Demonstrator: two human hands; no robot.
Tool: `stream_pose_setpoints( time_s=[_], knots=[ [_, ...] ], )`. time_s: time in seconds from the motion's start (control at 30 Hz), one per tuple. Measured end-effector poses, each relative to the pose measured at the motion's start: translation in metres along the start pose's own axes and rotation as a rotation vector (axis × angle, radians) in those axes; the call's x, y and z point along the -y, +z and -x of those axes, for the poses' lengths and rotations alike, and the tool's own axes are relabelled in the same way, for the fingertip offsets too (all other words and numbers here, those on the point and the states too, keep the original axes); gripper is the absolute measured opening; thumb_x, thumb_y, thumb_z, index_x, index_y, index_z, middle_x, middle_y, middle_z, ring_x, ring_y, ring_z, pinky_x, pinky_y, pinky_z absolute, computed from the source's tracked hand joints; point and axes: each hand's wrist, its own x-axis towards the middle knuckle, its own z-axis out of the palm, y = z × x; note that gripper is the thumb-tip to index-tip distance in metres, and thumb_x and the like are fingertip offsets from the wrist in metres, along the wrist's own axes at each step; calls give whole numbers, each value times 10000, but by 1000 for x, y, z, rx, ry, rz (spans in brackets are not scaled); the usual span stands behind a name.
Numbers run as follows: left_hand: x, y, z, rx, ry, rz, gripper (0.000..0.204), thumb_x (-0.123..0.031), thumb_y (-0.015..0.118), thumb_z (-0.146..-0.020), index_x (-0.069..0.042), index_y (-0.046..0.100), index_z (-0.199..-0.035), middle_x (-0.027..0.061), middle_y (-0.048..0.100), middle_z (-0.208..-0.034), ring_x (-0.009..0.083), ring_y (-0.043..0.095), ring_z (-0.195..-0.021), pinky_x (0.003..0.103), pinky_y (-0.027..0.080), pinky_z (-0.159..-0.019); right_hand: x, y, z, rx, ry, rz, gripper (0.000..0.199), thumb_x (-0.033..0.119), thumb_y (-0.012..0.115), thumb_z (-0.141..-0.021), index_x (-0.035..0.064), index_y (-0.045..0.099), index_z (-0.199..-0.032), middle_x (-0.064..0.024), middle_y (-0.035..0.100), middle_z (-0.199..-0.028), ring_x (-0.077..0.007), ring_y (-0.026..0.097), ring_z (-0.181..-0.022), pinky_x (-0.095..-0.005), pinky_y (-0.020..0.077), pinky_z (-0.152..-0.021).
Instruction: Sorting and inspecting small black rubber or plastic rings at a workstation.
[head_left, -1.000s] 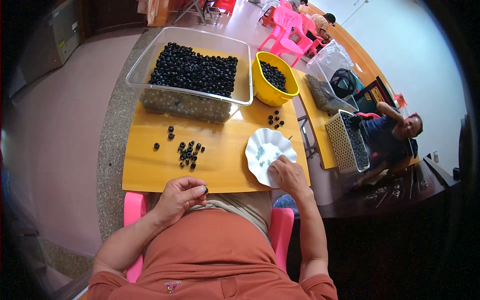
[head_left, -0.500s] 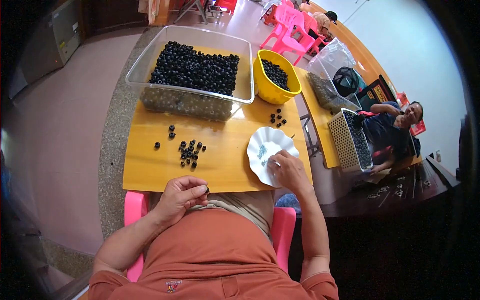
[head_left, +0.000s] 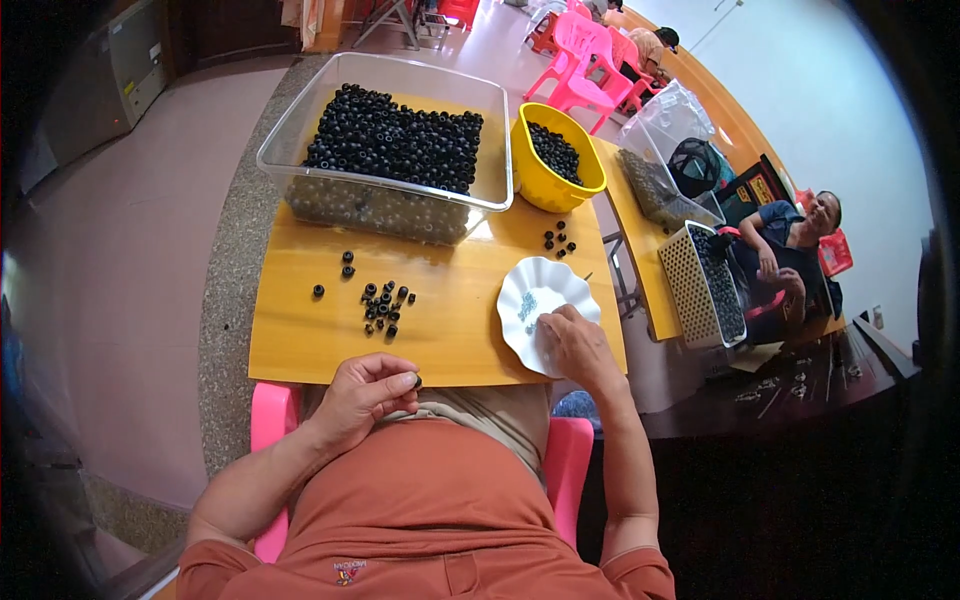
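Observation:
Between the thumb and fingers of my left hand is a small black ring-shaped part, held at the table's front edge. My right hand reaches over a white scalloped plate, fingertips pinched together on its inside. Whatever those fingertips pinch is too small or hidden to name. Tiny bluish-green bits lie on the plate left of the fingers. Loose black ring-shaped parts are scattered on the table ahead of my left hand, with a few more above the plate.
A big clear plastic bin of black parts stands at the back of the wooden table. Beside it is a yellow tub of similar parts. A co-worker sits at the right by a white perforated basket. Pink chairs stand behind.
My hands have barely moved; the right one stays at the plate. The co-worker at the right has lowered a raised arm from the head, and both hands now meet before the chest.

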Motion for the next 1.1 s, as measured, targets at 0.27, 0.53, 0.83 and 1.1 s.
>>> stream_pose_setpoints(
  time_s=[0.27,0.53,0.83,1.1],
  knots=[
    [0,1,1,-1,6,1,136,-84,648,-892,-18,627,-1009,80,651,-848,158,648,-741,284,571,-705,-9,10,2,-11,-2,27,160,89,537,-866,74,616,-1004,-159,605,-993,-391,614,-855,-453,504,-756],
    [-1,2,2,-9,7,-2,132,-83,643,-896,-18,627,-1009,78,649,-843,158,649,-729,271,564,-700,-9,5,0,7,-17,19,120,126,551,-879,57,623,-945,-159,609,-892,-366,614,-830,-446,487,-726],
    [0,0,0,10,2,16,128,-71,644,-892,-21,629,-1009,77,642,-842,157,646,-746,282,571,-712,-10,5,-1,-88,-44,-18,133,101,567,-873,42,633,-973,-164,611,-898,-368,607,-816,-434,477,-748],
    [-1,3,1,46,31,-48,139,-60,622,-902,-19,625,-1035,80,640,-861,162,650,-769,296,575,-731,-15,7,2,-236,-22,-245,117,21,657,-807,15,635,-922,-160,646,-842,-337,641,-768,-378,511,-682]
  ],
)
